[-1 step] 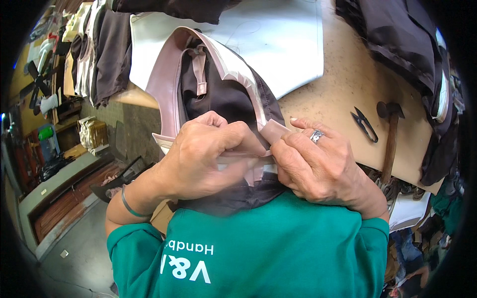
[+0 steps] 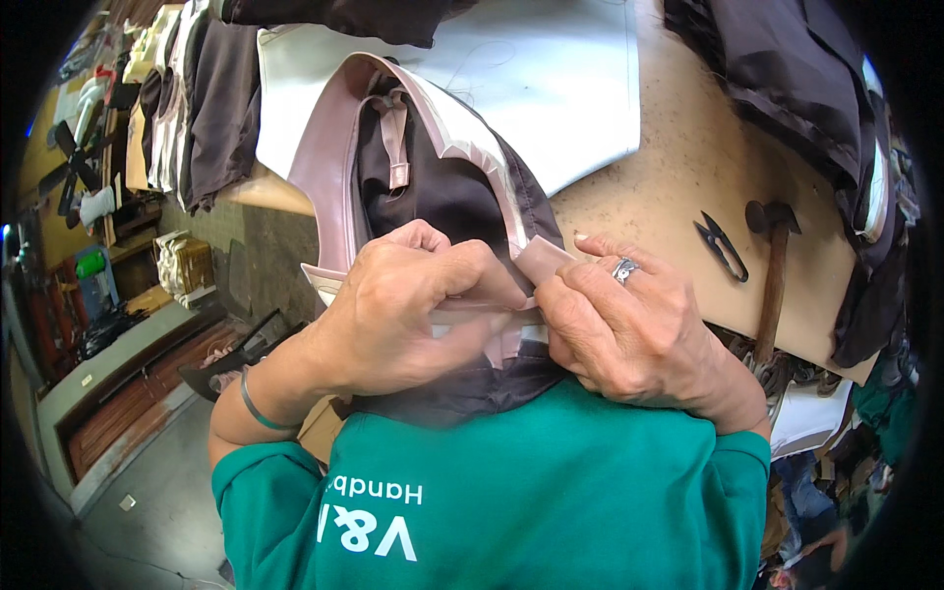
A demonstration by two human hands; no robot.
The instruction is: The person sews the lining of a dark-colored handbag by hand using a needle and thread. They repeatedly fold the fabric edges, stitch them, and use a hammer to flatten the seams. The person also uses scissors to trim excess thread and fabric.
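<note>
An unfinished pink leather bag (image 2: pixel 329 182) with a dark brown lining (image 2: pixel 442 202) stands against my front, its mouth gaping upward. Inside it hangs a short pink strap (image 2: pixel 396 147). My left hand (image 2: pixel 403 305) is closed, its curled fingers pinching the near rim; the thumb side is smeared by motion. My right hand (image 2: pixel 629 324), with a ring on one finger, grips the same rim just to the right. A folded pink leather flap (image 2: pixel 541 261) sticks up between the hands. The fingertips are partly hidden.
A white sheet (image 2: pixel 580 98) lies on the tan worktop (image 2: pixel 659 211) behind the bag. Black thread snips (image 2: pixel 722 246) and a wooden-handled hammer (image 2: pixel 775 275) rest at the right. Dark fabric pieces (image 2: pixel 787 88) are heaped at the far right, more dark pieces (image 2: pixel 224 98) at the far left.
</note>
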